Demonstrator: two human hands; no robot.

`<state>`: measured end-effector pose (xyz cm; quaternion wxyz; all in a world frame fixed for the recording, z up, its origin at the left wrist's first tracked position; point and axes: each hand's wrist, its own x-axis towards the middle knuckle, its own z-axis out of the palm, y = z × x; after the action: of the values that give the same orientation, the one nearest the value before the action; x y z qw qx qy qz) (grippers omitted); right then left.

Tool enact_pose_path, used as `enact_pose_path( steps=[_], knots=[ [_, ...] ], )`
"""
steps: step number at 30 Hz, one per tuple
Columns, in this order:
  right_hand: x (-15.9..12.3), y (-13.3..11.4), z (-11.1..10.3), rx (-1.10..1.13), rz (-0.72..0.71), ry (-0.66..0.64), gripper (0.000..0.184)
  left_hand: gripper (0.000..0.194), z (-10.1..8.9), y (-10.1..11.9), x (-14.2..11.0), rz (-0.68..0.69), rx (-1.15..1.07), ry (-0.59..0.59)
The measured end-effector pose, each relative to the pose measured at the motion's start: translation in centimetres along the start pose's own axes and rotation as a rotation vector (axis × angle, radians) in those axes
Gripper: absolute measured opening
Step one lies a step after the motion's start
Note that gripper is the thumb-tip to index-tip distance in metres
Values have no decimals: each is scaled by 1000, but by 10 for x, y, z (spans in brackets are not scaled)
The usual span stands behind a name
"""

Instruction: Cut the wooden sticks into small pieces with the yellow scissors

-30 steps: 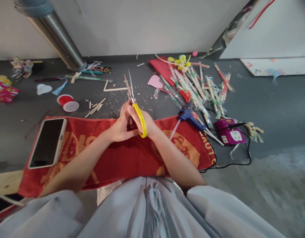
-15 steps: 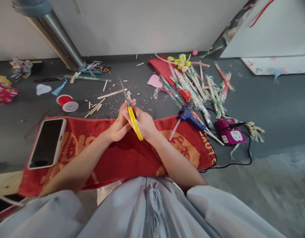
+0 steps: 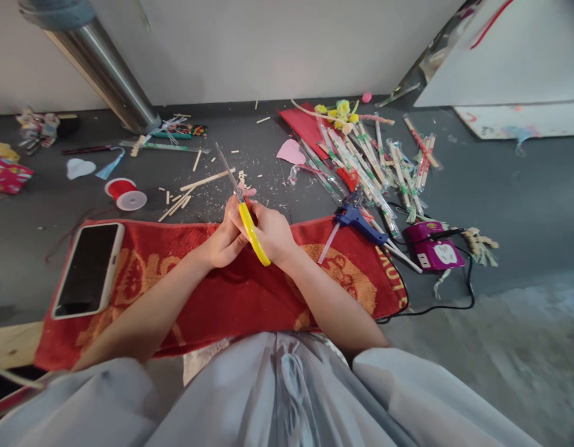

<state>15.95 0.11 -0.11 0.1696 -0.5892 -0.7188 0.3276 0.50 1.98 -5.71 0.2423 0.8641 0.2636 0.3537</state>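
Note:
Over the red towel (image 3: 250,304), my two hands are pressed close together. My right hand (image 3: 275,233) is closed around the yellow handles of a pair of scissors (image 3: 253,233). Their metal blades point away from me and a little left, looking nearly closed. My left hand (image 3: 224,242) has its fingers curled against the right one; what they grip is hidden. A small pink piece (image 3: 246,190) shows just beyond the fingertips, and I cannot tell which hand touches it. Thin wooden sticks (image 3: 207,180) and small cut bits lie on the grey table past the hands.
A phone (image 3: 89,270) and a blue glue gun (image 3: 361,222) rest on the towel. Right of it sits a purple power socket (image 3: 433,247) with a cord. Wrapped sticks (image 3: 361,158) lie behind the glue gun. A red ribbon spool (image 3: 126,194) and a steel flask (image 3: 112,74) stand left.
The scissors' tip has shifted slightly left and down, with both hands still together. Otherwise the scene looks the same.

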Motion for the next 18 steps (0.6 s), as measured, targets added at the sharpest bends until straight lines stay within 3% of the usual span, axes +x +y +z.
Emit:
enact_pose_path(
  steps=[9, 13, 18],
  knots=[
    [4, 3, 0, -18, 14, 37, 59, 66, 0, -7, -3, -51, 11, -4],
    [8, 7, -4, -18, 67, 94, 59, 70, 2, -5, -1, -120, 99, 113],
    [12, 14, -9, -68, 129, 182, 57, 30, -5, 11, 4, -163, 278, 340]
  ],
)
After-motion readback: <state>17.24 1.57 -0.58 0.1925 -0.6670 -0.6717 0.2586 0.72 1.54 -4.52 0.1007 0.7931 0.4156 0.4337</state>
